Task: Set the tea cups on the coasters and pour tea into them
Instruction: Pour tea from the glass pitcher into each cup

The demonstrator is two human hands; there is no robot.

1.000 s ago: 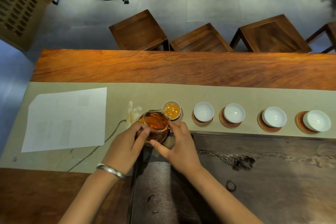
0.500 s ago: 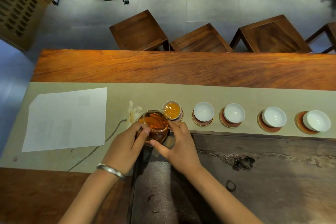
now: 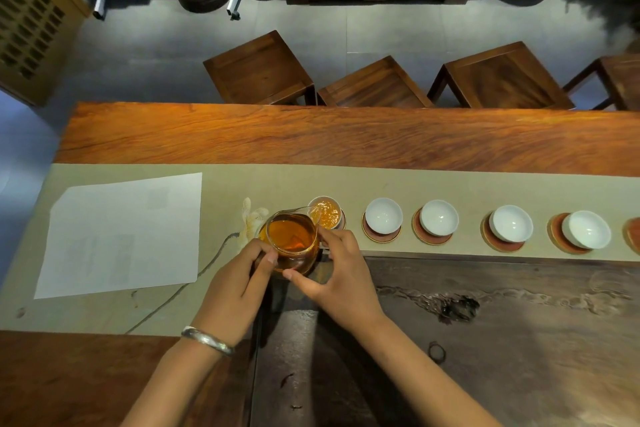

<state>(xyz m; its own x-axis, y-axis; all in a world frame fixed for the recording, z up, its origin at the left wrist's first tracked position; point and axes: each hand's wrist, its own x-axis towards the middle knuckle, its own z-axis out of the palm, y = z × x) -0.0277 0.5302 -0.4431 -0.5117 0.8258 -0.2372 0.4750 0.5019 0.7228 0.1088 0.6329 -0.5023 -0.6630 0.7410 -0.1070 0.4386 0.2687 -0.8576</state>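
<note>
A glass pitcher point(image 3: 291, 239) of amber tea is tilted, its spout over the leftmost cup point(image 3: 327, 212), which holds amber tea. My left hand point(image 3: 239, 282) grips the pitcher from the left with thumb and fingers. My right hand point(image 3: 337, 274) holds it from the right, thumb under its base. To the right, several white cups point(image 3: 383, 215) sit empty on round brown coasters point(image 3: 381, 236) along a beige runner point(image 3: 277, 184).
A white paper sheet point(image 3: 121, 232) lies on the runner at left. A dark carved tea tray point(image 3: 485, 340) fills the near right. Wooden stools point(image 3: 259, 69) stand beyond the table's far edge. Another coaster edge point(image 3: 633, 234) shows at far right.
The tea level in the leftmost cup looks a little higher. Both hands and the pitcher have stayed almost still.
</note>
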